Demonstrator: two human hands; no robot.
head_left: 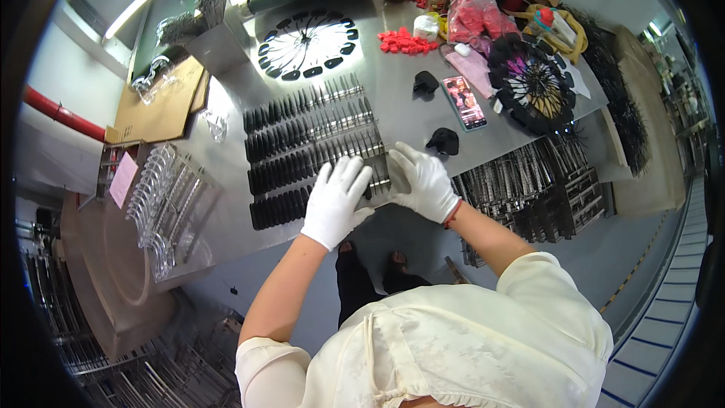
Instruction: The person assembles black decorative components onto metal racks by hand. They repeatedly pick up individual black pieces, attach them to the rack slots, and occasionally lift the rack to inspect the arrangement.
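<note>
Both forearms angle up and inward from the person's body to the near side of a metal table, elbows bent and spread. The left hand, in a white glove, reaches forward with its back turned up; its fingers fan slightly apart over the near right part of several rows of slim black-handled pieces, and its thumb points right, toward the other hand. The right hand, gloved alike and with a red band at the wrist, slants in from the right, its fingers curved and its thumb set apart from them, at the right end of the rows. The black-handled pieces lie on the table in front of the person, handles mostly to the left, thin shiny ends to the right. The gloves hide the contact, so I cannot tell whether either hand grips a piece or only rests there. A lit phone lies beyond the right hand, between two small black objects.
</note>
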